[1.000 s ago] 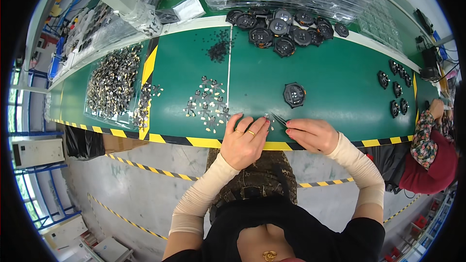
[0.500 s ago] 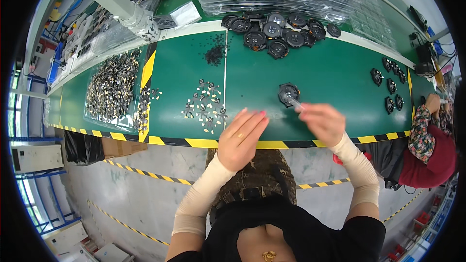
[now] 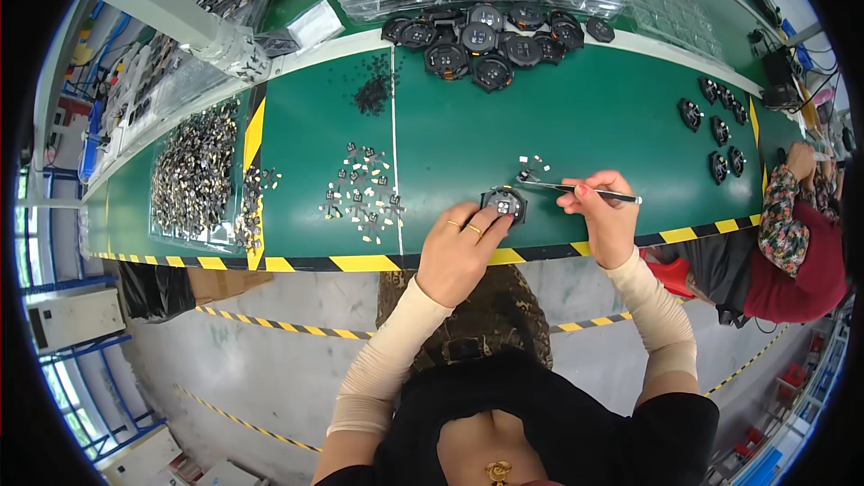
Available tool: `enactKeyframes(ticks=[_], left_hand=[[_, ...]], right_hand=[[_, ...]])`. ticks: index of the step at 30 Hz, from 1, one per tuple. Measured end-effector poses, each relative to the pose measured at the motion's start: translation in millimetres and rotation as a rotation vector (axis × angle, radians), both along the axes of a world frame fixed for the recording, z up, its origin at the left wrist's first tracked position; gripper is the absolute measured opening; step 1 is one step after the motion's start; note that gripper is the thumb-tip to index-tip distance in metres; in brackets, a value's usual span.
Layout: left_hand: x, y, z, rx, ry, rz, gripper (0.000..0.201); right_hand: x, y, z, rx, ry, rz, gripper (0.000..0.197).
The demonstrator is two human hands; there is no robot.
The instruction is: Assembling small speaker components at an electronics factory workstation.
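Observation:
My left hand [image 3: 465, 252] has its fingers on the left side and face of a black round watch case [image 3: 509, 207], holding it near the table's front edge. In my right hand [image 3: 601, 216] I grip a pair of tweezers [image 3: 589, 190], pointing left. Their tips are at a small dark part with pale ends [image 3: 533, 171], just beyond the watch case. Whether the tips pinch this part, I cannot tell. Left of my left hand lies a loose group of similar small parts [image 3: 364, 193].
Several watch cases [image 3: 477, 38] are heaped at the back, and more dark cases [image 3: 720, 130] stand at the right. Tiny black pieces [image 3: 373, 94] lie at back left. A clear tray [image 3: 193, 175] of small parts is far left. Another person's hand [image 3: 801, 160] shows at far right.
My left hand has moved right onto the watch case, which is now nearer the front edge. My right hand now shows tweezers; the clear strip earlier at its fingers is gone from view.

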State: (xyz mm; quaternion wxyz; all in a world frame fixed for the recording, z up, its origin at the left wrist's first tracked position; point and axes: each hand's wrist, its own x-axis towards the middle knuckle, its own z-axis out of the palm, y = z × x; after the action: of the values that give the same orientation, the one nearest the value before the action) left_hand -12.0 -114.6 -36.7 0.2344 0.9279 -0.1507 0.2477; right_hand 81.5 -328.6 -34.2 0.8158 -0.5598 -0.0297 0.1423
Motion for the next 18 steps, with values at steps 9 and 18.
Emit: enactKeyframes(ticks=[9,18], left_hand=[[-1,-3,-3,-0.064,-0.05,0.031,0.025],[-1,-2,-3,-0.062,-0.047,0.03,0.025]], right_hand=[[7,14,6,-0.09,-0.01,0.143,0.017],[19,15,8,-0.133,0.027,0.258,0.019]])
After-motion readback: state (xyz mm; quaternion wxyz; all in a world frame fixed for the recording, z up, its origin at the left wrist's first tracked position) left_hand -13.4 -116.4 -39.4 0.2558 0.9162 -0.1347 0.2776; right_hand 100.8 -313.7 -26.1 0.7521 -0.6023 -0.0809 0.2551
